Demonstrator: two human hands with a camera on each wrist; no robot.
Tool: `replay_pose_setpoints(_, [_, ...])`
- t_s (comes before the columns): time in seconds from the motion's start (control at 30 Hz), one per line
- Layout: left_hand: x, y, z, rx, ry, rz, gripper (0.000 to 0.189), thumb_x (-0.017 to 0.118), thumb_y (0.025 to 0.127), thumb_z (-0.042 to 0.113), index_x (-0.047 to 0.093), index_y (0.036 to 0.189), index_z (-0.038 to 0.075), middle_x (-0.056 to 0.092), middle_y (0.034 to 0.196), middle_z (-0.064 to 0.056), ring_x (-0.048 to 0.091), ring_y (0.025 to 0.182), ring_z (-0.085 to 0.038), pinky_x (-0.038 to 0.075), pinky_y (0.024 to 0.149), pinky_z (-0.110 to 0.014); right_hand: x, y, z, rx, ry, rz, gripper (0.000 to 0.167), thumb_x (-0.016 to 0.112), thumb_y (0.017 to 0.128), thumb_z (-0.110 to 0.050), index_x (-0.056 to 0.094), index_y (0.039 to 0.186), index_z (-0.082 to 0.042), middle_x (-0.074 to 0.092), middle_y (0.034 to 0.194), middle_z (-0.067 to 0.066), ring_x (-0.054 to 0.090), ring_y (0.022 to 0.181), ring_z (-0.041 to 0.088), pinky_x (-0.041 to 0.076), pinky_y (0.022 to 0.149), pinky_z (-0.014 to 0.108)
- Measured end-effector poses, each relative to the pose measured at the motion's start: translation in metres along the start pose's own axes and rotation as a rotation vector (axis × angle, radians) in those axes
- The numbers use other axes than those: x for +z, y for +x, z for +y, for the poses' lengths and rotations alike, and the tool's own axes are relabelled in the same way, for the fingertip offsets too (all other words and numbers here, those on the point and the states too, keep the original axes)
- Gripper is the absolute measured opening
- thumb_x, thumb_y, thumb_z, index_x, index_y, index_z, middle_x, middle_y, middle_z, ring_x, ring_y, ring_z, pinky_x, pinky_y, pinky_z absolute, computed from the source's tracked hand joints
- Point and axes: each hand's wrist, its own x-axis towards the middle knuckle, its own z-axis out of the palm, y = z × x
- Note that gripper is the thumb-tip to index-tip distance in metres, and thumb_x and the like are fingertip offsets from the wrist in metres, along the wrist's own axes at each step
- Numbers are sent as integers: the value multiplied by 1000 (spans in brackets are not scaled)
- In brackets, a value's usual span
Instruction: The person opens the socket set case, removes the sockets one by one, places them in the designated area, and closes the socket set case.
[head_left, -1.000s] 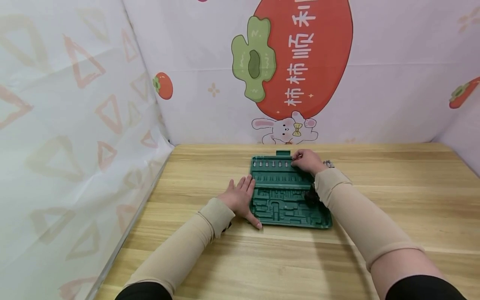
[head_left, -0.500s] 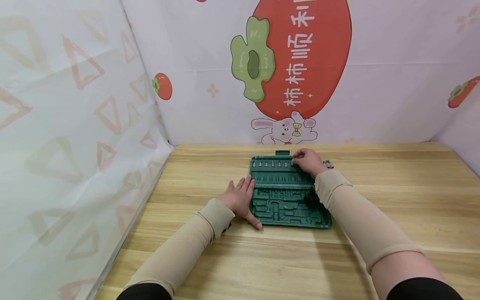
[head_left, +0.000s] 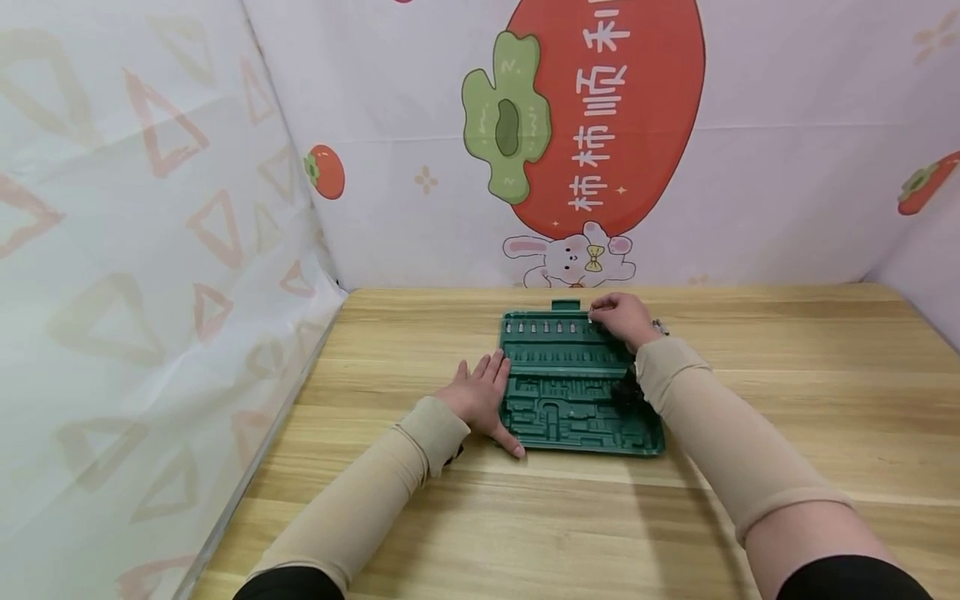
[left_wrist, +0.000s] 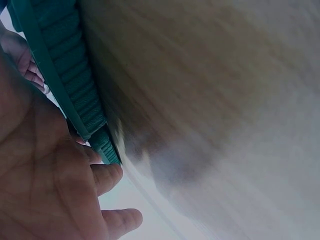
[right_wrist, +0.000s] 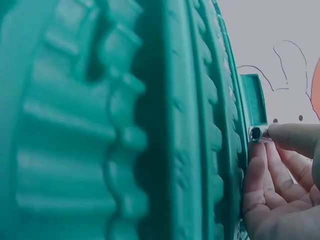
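A green moulded tool case (head_left: 562,372) lies open and flat on the wooden table. Several small metal sockets (head_left: 546,327) sit in a row of slots along its far side. My left hand (head_left: 477,394) is spread at the case's left edge, with the thumb by the near corner; the left wrist view shows its palm beside the case wall (left_wrist: 62,65). Above the far row, my right hand (head_left: 624,320) pinches a metal socket (right_wrist: 256,133), whose hollow end faces the right wrist camera. The far right slots are hidden behind this hand.
A few more metal pieces (head_left: 660,327) lie on the table (head_left: 810,375) just right of my right hand. A green latch tab (head_left: 566,305) sticks out from the far edge of the case. Behind the table hangs a printed white cloth (head_left: 405,225).
My right hand has lifted slightly and shifted a little right and away, with the socket between its fingertips. The left hand and the case have stayed in place.
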Motion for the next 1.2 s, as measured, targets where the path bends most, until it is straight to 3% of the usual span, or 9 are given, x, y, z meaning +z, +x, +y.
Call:
replay_pose_setpoints(0.27, [2,1,0,-3,1,1,147,73,67,86,-2,167,9,-8,173,-9,1,158,-28,7,124,-56,-21,0,9,21,82,-57,44,54,108,-16,50,144,10,53,139,28,58,114,34,47,106,47])
replay_pose_setpoints(0.47, [4,1,0,-6,-6,2,147,73,66,87,-1,167,10,-7,173,-9,1,158,-27,8,124,-55,-42,-8,14,35,170,-45,49,54,109,-18,44,148,9,53,138,25,58,112,26,51,98,36])
replay_pose_setpoints(0.67, [4,2,0,-17,-8,-14,147,73,67,86,-4,167,11,-10,173,-9,-1,158,-27,6,124,-55,-63,-11,26,32,259,-42,48,55,108,-14,42,145,13,65,110,3,65,93,5,55,87,26])
replay_pose_setpoints(0.8, [3,4,-1,-24,-5,-31,146,73,69,86,-7,166,11,-13,172,-8,-4,158,-27,4,124,-54,-78,-10,37,40,276,-34,47,55,108,-13,42,144,14,64,97,-8,66,86,0,55,86,22])
replay_pose_setpoints(1.07, [0,2,-2,-18,-15,-4,147,74,67,86,-4,167,10,-10,173,-9,0,158,-28,6,124,-55,-97,-14,48,66,163,-18,50,52,108,-14,40,147,14,57,121,9,59,90,-2,53,89,21])
replay_pose_setpoints(1.2, [0,1,-1,-17,-18,1,147,74,67,85,-3,167,11,-9,173,-8,0,158,-27,6,124,-55,-102,-13,56,78,34,-4,48,52,108,-13,44,145,16,56,130,23,57,96,7,51,87,24])
